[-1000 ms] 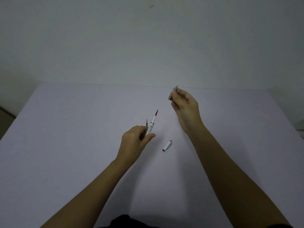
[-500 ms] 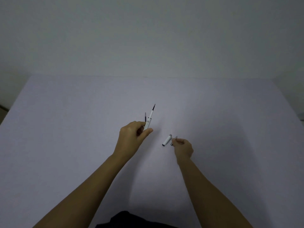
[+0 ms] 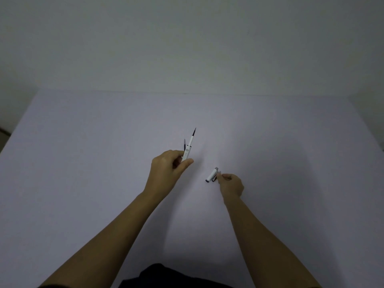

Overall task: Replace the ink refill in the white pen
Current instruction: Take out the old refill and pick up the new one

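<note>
Head view: the left hand (image 3: 166, 173) is clamped on the white pen (image 3: 188, 151), raised over the table (image 3: 83, 163), long axis steep, refill tip pointing up and away, while the right hand (image 3: 231, 185) pinches a small grey part (image 3: 215, 179) just beside the cap (image 3: 212, 175) lying on the table, which suggests reassembly; next calls for fitting a piece over the tip.

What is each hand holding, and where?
Left hand grips the white pen and a thin refill by their lower ends. Right hand: cannot tell.
</note>
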A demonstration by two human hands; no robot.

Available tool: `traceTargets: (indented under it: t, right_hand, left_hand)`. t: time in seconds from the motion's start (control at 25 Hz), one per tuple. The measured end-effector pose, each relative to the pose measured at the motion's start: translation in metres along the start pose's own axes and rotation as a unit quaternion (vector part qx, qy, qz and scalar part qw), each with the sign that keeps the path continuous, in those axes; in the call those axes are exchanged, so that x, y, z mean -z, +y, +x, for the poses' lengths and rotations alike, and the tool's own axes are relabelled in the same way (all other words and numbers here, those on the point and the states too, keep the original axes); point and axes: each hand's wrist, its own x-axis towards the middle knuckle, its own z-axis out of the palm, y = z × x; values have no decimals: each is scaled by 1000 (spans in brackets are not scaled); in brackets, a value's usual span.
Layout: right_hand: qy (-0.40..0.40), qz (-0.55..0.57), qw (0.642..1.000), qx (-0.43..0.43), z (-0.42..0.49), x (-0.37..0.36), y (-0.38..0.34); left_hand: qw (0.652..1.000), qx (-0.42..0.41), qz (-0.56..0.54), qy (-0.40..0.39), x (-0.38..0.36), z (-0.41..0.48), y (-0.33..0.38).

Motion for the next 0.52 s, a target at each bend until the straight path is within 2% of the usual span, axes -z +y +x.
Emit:
traceTargets:
  t: [0.08,0.16,0.24,0.32,0.36,0.44,0.52]
  right_hand:
    - [32,4,999,29,-2,5,-10]
    - [30,62,993,94,-9,11,-32]
    - [-74,139,975,158,-20,17,-62]
    - [-213,149,938,231,-31,22,-89]
    - [-255,139,920,264,-36,24,-99]
    - [-277,124,903,303,-42,26,-114]
    - [-280,127,903,301,-42,24,-123]
  left_hand:
    - [1000,-3,4,2,1,0,0]
    - [1000,-4,6,5,2,1,-1]
    - [1000,-3,7,4,2,2,-3]
    - [1000,-2,13,-1,-1,2,-4]
    - [1000,-5,19,-5,-2,3,-5]
    - [999,-11,30,-7,-3,4,-6]
    - [999,-12,36,-5,-4,4,-8]
